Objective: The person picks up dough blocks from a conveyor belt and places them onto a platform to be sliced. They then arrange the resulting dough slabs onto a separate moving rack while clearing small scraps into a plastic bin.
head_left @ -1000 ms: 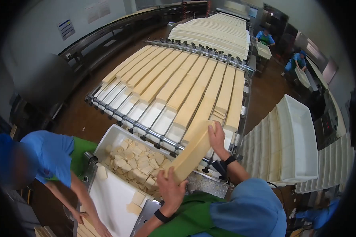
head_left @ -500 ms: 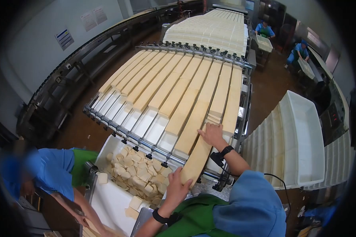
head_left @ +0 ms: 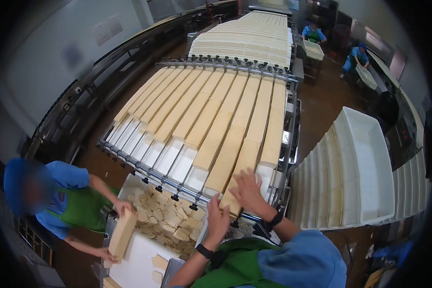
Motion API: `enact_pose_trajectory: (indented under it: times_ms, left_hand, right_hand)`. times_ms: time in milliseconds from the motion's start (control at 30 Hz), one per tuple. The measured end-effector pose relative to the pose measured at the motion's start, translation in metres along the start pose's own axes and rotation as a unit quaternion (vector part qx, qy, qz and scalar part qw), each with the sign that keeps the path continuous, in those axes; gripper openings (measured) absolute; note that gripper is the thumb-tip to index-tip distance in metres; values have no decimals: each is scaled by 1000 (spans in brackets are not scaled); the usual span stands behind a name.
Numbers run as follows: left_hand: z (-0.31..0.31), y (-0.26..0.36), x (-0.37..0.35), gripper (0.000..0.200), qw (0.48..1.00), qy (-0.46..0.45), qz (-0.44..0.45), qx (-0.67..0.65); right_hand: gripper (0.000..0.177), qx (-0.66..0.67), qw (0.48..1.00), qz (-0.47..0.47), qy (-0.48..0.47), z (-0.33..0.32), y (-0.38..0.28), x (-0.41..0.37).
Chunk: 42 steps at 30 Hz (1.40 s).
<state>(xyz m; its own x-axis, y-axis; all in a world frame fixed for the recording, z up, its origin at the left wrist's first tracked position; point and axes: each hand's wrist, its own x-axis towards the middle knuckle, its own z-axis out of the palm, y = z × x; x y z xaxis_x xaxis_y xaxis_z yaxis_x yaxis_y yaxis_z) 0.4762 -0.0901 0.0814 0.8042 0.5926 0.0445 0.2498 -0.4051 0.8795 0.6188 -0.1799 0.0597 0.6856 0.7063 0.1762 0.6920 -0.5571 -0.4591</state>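
Note:
My right hand (head_left: 250, 193) lies with fingers spread on a long pale-yellow block (head_left: 248, 156) in a lane near the right side of a slanted rack. At that block's front end, my left hand (head_left: 218, 220) rests with its thumb and fingers apart; its contact with the end is partly hidden. More long pale blocks (head_left: 211, 117) lie side by side in the lanes, divided by thin metal rods. A bin (head_left: 126, 188) of loose thin, pale, rounded pieces (head_left: 170, 213) sits below the rack's front bar (head_left: 151, 175).
On the left, a co-worker (head_left: 65, 201) holds a similar pale block (head_left: 123, 234) above a white surface (head_left: 141, 259). Nested white trays (head_left: 365, 168) stand at right. Two people (head_left: 314, 34) work with trays farther back. A dark conveyor (head_left: 65, 113) runs along the left wall.
The block under my hands has slid up its lane, away from me. My right hand has spread its fingers, and my left has loosened. The co-worker has raised a pale block.

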Motion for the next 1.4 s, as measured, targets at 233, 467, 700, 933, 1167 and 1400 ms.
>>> enact_pose_trajectory:
  times_ms: [233,467,700,933,1167,1400]
  left_hand:
    - [-6,-19,4,65,995,-49,83,-22]
    - [-18,-34,-6,66,993,-20,55,-105]
    - [-70,-121,-41,54,952,279,-96,-75]
    - [-110,-154,-89,48,926,242,-208,205]
    - [-116,-156,-138,33,885,200,-18,421]
    - [-109,-159,-156,29,873,236,-48,425]
  right_hand:
    - [72,162,980,-100,-52,-4,-12,-40]
    - [64,13,978,-208,16,-5,-18,-36]
    - [31,-53,950,-305,43,7,-9,-39]
    - [24,-38,947,-309,80,4,-9,-35]
    - [24,-69,939,-320,105,11,-7,-35]
    - [30,-59,944,-310,95,12,-6,-36]
